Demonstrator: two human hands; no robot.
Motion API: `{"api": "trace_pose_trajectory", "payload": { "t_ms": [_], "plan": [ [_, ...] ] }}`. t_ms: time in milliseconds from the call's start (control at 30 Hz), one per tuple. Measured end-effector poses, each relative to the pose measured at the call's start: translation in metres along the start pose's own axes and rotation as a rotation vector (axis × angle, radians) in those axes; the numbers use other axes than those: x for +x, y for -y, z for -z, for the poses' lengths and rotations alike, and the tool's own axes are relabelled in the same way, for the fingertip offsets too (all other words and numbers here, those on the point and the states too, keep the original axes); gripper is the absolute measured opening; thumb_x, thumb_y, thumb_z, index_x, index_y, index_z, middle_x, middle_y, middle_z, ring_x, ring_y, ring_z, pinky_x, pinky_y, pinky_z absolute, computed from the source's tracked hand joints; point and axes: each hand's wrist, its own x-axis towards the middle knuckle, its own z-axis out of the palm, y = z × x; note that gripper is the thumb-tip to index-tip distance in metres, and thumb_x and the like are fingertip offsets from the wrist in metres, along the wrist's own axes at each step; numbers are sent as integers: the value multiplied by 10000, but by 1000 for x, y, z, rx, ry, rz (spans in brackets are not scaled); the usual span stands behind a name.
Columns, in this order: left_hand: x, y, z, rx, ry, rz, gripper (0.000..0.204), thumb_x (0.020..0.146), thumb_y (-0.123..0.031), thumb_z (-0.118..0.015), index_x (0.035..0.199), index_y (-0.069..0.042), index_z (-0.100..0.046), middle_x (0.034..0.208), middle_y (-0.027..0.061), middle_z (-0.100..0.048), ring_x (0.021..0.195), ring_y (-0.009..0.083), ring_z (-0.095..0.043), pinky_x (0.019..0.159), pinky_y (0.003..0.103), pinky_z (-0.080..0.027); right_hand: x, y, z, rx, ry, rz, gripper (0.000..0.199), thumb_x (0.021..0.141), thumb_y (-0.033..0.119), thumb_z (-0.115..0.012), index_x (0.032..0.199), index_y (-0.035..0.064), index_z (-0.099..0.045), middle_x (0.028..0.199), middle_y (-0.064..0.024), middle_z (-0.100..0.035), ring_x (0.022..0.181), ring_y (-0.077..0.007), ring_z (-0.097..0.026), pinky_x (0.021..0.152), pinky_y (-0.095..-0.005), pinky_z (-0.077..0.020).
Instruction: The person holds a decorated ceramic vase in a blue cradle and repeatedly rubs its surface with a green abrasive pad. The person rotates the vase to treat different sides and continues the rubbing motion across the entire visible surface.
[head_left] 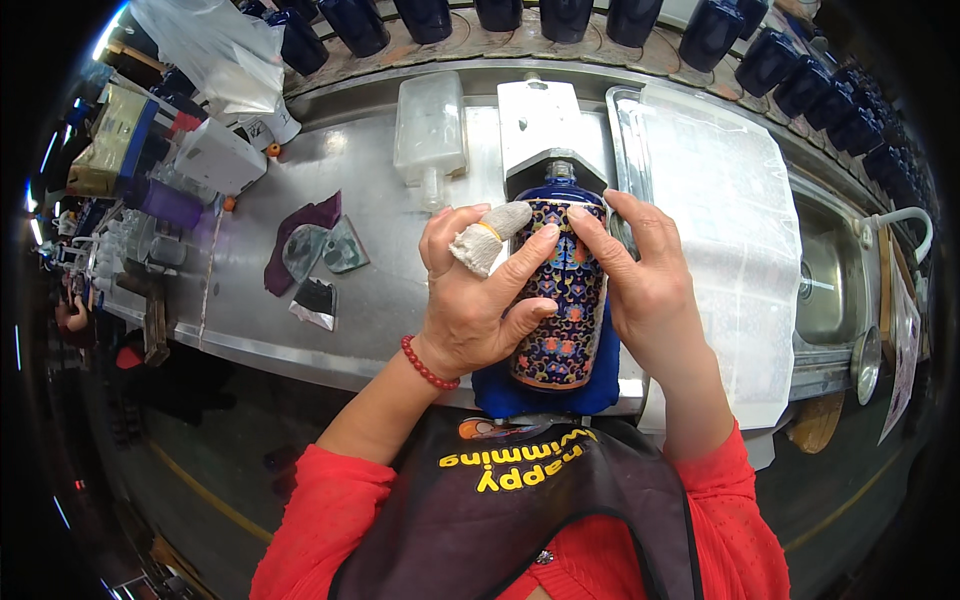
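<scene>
A dark blue bottle [565,290] with a colourful floral pattern lies in front of me, its clear-topped neck pointing away. My left hand [485,290] presses on its left side and front, thumb and a finger lying across the pattern. One finger of that hand wears a whitish cloth cover [492,238] held by a yellow band. My right hand [645,265] grips the right side near the shoulder, a fingertip resting on the pattern's upper edge. Under the bottle's base is a blue cloth pad [590,397]. A white holder [541,118] with a notched dark edge meets the neck.
A clear empty-looking bottle [430,130] lies on the steel bench [385,170]. Scraps of purple cloth and sheet [300,240] are at left. White paper [720,250] covers a tray at right, beside a sink [835,260]. Several dark blue bottles [500,12] line a curved slatted conveyor behind.
</scene>
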Motion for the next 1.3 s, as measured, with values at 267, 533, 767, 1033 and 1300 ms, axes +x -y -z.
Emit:
{"api": "trace_pose_trajectory", "payload": {
  "t_ms": [267,533,767,1033,1300],
  "plan": [
    [0,1,2,11,30,-15,602,994,-596,-559,1363,-141,-700,1341,158,-619,1302,339,-396,1166,544,-238,-2,0,0,5,5,5,616,791,-60,-653,1378,127,-662,1337,-214,-566,1213,-402,-565,1023,-485,-485],
    [-3,3,0,-85,-43,-23,732,986,-643,-541,1460,-87,-595,1405,118,-602,1335,325,-410,1179,556,-215,-7,-8,2,95,-117,-34,590,813,-162,-640,1376,12,-617,1259,-219,-657,1175,-367,-648,984,-441,-538],
    [-9,5,-4,-160,-77,-46,837,996,-661,-516,1492,12,-514,1453,128,-585,1370,335,-426,1188,549,-225,24,-1,24,101,-91,151,403,782,-92,-752,1160,16,-659,1018,-133,-691,904,-322,-665,747,-411,-543],
    [-10,2,-5,-188,-18,19,839,1009,-653,-493,1529,5,-479,1490,122,-568,1369,339,-415,1192,545,-205,34,4,43,555,200,-183,227,870,-60,-709,1085,13,-715,878,-67,-638,788,-174,-622,703,-289,-495],
    [-20,-20,2,-163,42,42,837,999,-708,-439,1511,-53,-535,1475,104,-595,1396,352,-365,1201,555,-125,-12,-7,15,-2,-72,13,638,807,-184,-598,1414,14,-595,1406,-258,-590,1219,-421,-600,1033,-458,-513]
  ]
}}
